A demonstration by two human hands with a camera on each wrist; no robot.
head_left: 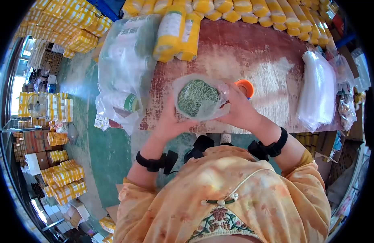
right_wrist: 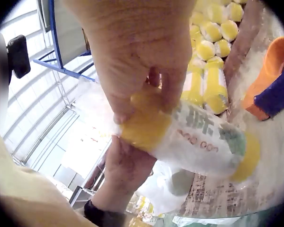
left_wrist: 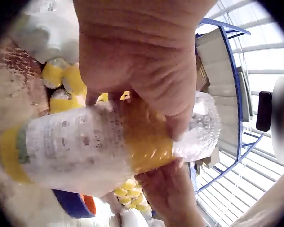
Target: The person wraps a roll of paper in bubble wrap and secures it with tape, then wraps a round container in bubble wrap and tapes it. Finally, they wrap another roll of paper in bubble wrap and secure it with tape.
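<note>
In the head view a clear plastic-wrapped cylindrical package (head_left: 198, 98) is seen from its end, showing green, shredded-looking contents. The left hand (head_left: 170, 118) grips its left side and the right hand (head_left: 239, 106) its right side. From the left wrist view, the package (left_wrist: 80, 146) has a white printed label and yellow bands, with loose plastic bunched past one end. Both hands, left (left_wrist: 142, 61) and right (left_wrist: 173, 194), curl round the yellow band near that end. The right wrist view shows green and red print on the package (right_wrist: 199, 139), held above the table.
An orange ring-shaped object (head_left: 245, 88) lies on the worn red table (head_left: 235, 44), right of the hands. Large bagged rolls (head_left: 126, 60) stand at the left, yellow-banded packages (head_left: 170, 32) along the far edge, and a stack of clear plastic bags (head_left: 317, 91) at the right.
</note>
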